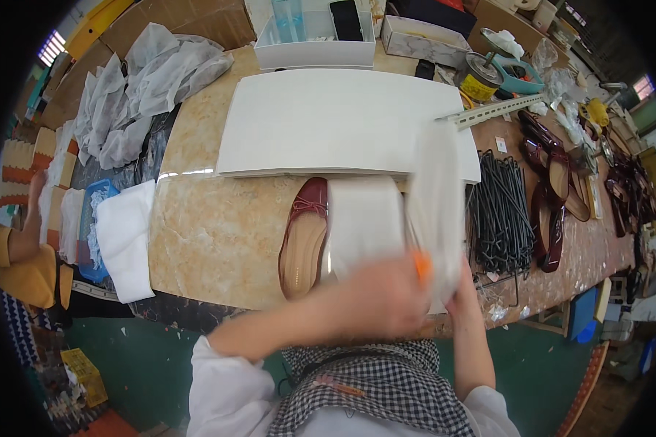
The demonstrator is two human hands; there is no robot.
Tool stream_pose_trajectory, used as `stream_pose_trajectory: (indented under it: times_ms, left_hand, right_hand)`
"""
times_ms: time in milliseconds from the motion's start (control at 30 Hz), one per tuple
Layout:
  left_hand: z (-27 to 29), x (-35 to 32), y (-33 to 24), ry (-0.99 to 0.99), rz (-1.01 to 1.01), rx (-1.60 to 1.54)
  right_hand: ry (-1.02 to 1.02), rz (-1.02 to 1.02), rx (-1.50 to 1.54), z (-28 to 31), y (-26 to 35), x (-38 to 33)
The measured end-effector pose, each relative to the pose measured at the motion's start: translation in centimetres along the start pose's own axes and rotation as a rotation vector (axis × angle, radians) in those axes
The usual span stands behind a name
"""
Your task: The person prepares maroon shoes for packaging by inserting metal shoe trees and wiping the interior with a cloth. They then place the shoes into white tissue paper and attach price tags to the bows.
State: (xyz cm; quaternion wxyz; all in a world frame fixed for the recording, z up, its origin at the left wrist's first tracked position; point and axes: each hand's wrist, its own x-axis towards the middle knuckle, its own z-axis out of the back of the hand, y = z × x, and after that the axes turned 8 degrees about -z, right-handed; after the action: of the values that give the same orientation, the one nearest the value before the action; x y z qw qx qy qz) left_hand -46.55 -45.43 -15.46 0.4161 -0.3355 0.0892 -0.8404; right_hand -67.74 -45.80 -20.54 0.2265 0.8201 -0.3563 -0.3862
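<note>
A person's right hand (458,291) holds a blurred white piece (439,189) right of a burgundy shoe (300,251); the left hand (395,298) is too blurred to tell its grip. Far, a white box (313,56) holds a blue cup (289,23); left, a blue basket (93,272) contains pale wads (94,240). Marbled tabletop (204,240), green floor (153,364).

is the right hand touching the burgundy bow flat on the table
Apart: the head view shows the right hand well right of the burgundy bow flat, with a white sheet and the left hand between them.

burgundy shoe (304,240), black-and-white checked apron (375,390)
</note>
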Motion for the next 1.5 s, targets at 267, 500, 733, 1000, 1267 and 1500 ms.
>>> stream_pose_trajectory:
  times_ms: [267, 500, 733, 1000, 1267, 1500]
  left_hand:
    - [2.4, -6.0, -2.6, -0.401, 0.190, -0.280]
    - [0.6, -10.2, 0.2, -0.597, 0.673, -0.789]
    - [1.4, -18.1, -0.4, 0.285, 0.099, 0.206]
    - [-4.5, -14.2, -4.8, 0.224, 0.291, 0.146]
    - [-3.7, -13.6, -5.1, 0.142, 0.296, 0.101]
    - [-1.3, -13.5, -4.1, 0.123, 0.228, 0.132]
  right_hand:
    - [0.044, 0.075, -0.652, -6.6, 0.2, -0.3]
    - [0.256, 0.651, -1.291, -10.3, -2.7, 2.0]
    - [0.011, -0.151, -0.556, -11.6, -1.6, 5.6]
    - [0.218, 0.938, -2.046, -11.2, -10.6, 9.3]
    - [0.215, 0.801, -1.698, -11.0, -6.8, 10.0]
    - [0.122, 0.905, -1.468, -10.6, -6.2, 11.1]
